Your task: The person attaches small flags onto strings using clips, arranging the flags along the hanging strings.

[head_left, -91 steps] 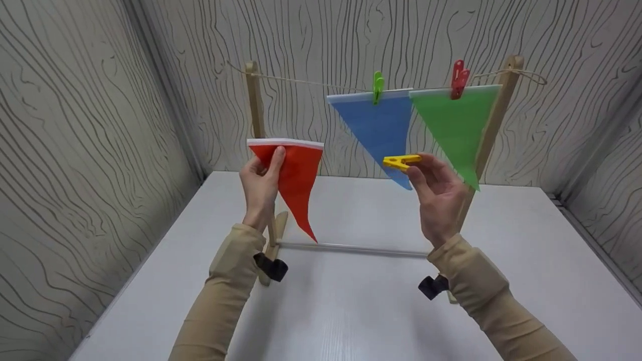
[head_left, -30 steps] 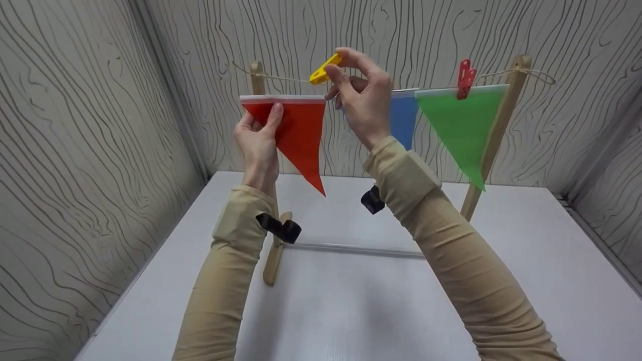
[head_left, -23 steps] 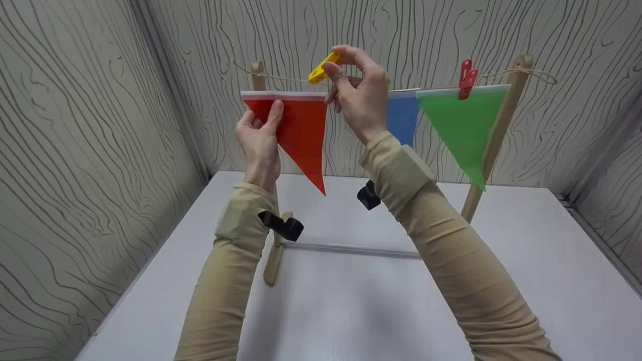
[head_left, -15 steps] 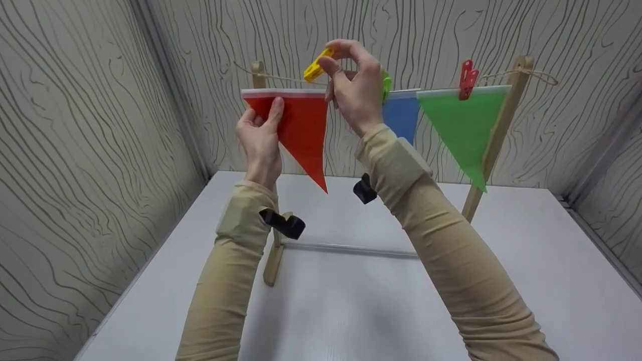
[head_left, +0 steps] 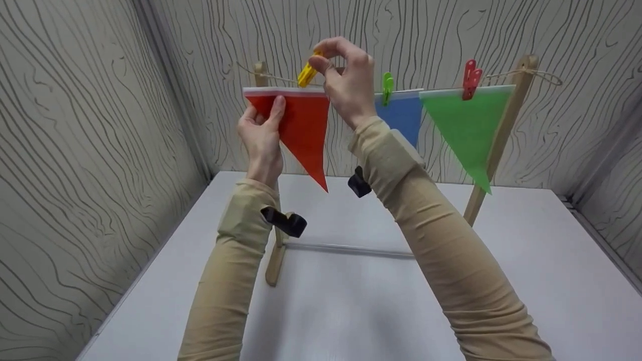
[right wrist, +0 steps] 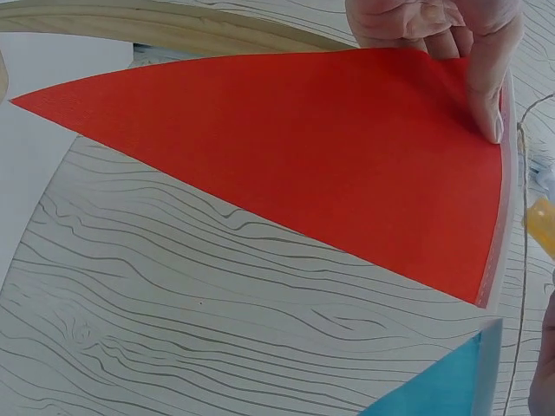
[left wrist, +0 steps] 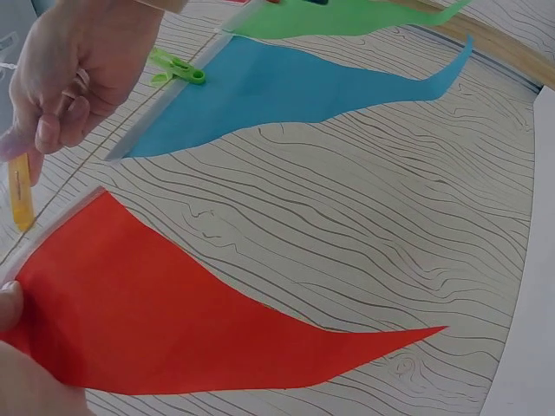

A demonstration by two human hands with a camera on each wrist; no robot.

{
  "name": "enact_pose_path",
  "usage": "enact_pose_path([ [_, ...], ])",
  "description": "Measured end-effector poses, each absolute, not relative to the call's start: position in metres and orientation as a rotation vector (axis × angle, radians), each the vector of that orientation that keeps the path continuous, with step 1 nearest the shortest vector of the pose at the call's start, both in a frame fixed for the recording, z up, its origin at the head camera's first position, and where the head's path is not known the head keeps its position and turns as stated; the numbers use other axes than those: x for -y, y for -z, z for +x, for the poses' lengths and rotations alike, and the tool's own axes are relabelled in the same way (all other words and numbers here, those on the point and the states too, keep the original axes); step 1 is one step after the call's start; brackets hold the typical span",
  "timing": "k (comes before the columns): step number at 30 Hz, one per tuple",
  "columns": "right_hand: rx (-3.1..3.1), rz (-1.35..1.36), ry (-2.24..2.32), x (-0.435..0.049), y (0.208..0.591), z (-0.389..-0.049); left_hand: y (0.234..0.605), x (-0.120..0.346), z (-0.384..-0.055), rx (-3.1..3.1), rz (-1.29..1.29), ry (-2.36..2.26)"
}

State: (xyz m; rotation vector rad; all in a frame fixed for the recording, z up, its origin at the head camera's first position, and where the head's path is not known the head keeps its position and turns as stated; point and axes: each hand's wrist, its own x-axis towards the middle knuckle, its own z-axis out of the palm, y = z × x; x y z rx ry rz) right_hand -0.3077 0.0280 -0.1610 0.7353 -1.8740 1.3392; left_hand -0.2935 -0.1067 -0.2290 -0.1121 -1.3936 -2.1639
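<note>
My left hand (head_left: 262,135) pinches a red triangular pennant (head_left: 307,125) near its white top edge, thumb in front and fingers behind. The pennant's edge is level with the string (head_left: 283,78), close to it. Just above that edge, my right hand (head_left: 348,80) pinches a yellow clothespin (head_left: 307,72) between thumb and index finger, its tip pointing down at the string. In the left wrist view the clothespin (left wrist: 22,195) is beside the pennant's white edge; whether it touches the string I cannot tell. Part of the string is hidden behind my right hand.
A blue pennant (head_left: 404,115) hangs under a green clothespin (head_left: 387,87), and a green pennant (head_left: 466,125) under a red clothespin (head_left: 470,80). Wooden posts (head_left: 506,120) carry the string. The stand's thin bar (head_left: 351,249) runs low above the white table (head_left: 331,311).
Both hands have risen to the string, carrying the red pennant and the yellow clothespin. My right hand has also moved left, and the clothespin now tilts more steeply downward.
</note>
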Motion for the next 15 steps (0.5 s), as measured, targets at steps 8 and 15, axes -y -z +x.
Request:
enact_pose_path([
  [8, 1.866, 0.717, -1.276, -0.0274, 0.1582, -0.308, 0.2272, 0.1048, -0.2946, 1.381, -0.132, 2.166],
  [15, 1.931, 0.679, -1.238, -0.0257, 0.1564, -0.3075, 0.2261, 0.103, -0.2942, 1.418, -0.107, 2.139],
])
